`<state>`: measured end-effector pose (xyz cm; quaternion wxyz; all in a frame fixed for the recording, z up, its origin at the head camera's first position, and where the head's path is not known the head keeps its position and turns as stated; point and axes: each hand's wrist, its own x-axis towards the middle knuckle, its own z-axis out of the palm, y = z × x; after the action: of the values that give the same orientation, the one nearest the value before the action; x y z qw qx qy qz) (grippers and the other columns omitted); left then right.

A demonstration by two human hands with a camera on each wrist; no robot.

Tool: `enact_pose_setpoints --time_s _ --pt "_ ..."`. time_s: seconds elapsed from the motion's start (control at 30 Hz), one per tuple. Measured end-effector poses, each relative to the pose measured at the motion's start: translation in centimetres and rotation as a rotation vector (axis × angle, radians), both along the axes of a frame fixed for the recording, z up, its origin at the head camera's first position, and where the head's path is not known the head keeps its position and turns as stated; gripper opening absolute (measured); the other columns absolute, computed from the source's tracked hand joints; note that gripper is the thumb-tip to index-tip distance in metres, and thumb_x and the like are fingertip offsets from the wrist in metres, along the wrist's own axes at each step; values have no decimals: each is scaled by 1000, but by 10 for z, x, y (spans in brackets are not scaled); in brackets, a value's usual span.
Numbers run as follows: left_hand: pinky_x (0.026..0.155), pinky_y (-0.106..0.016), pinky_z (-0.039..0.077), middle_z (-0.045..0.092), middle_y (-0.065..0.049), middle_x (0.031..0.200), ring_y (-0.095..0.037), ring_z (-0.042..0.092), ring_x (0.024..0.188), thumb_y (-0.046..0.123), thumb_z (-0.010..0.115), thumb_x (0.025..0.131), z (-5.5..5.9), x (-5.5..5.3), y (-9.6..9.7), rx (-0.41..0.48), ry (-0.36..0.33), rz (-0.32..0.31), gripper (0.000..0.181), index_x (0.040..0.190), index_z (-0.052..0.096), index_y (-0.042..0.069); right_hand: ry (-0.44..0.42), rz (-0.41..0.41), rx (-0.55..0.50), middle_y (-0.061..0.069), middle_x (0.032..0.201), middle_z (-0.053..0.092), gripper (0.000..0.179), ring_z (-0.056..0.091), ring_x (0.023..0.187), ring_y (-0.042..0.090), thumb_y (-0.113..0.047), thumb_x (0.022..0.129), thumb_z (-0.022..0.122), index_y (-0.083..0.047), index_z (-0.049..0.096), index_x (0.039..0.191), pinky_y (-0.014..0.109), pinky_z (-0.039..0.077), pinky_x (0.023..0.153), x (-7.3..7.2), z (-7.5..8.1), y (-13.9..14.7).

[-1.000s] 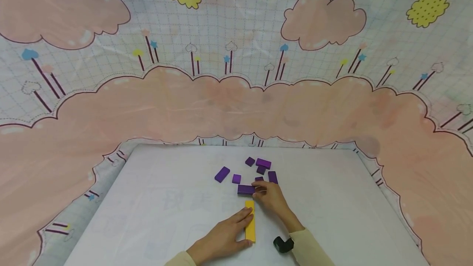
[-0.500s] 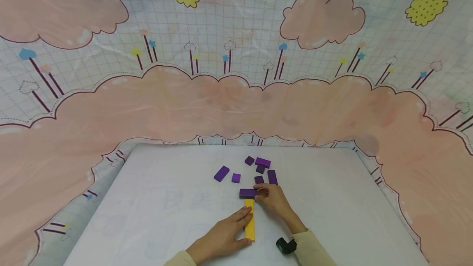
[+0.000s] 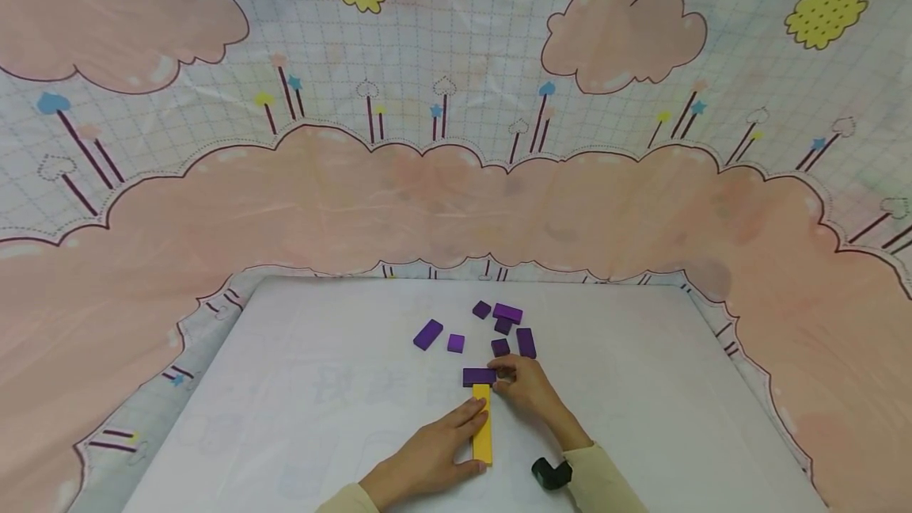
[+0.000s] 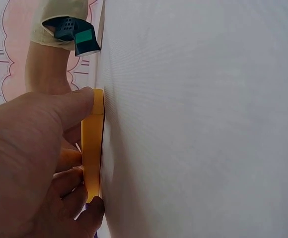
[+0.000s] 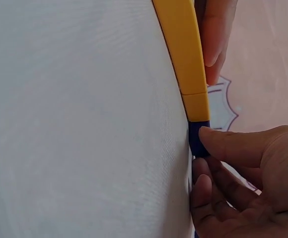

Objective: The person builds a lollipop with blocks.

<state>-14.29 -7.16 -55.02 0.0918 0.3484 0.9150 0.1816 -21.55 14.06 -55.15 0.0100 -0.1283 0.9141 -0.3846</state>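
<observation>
Purple block (image 3: 478,377) across the yellow bar's (image 3: 482,440) end

Nearest, the left hand (image 3: 442,443) keeps a wide grip, its almost straight fingers and thumb resting on the bar, which lies on the bench (image 3: 285,402). The bar shows a seam near its far end; an uneven push could perhaps bring it out of line. There, the right hand (image 3: 529,386) pinches the purple block's right end in a narrow grip; this one-sided hold may turn the block. Farther, seven loose blocks (image 3: 428,335) lie scattered; a careless finger might disturb the nearest one.

No text, label, brand, number or sign can be read.
</observation>
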Motion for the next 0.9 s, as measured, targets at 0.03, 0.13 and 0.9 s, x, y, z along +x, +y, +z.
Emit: enact_pose_setpoints --time_s 0.03,0.13,0.9 --pt "115 -37 39 29 4 162 -16 30 149 58 57 92 0 0 0 0 -2 1 72 149 43 16 -2 1 1 9 105 72 26 65 91 19 -2 83 74 -8 73 109 37 58 81 0 0 0" --pt "116 -37 39 29 4 162 -16 30 149 58 57 92 0 0 0 1 -5 1 72 149 43 16 -5 10 3 9 107 71 26 65 93 20 -3 83 74 -9 73 109 37 58 82 0 0 0" --pt "116 -37 38 25 8 163 -14 28 150 57 59 91 -1 1 -3 0 -61 27 72 150 41 19 -7 35 7 5 109 72 26 66 100 21 -6 83 76 -12 73 108 41 57 88 -1 -2 1"
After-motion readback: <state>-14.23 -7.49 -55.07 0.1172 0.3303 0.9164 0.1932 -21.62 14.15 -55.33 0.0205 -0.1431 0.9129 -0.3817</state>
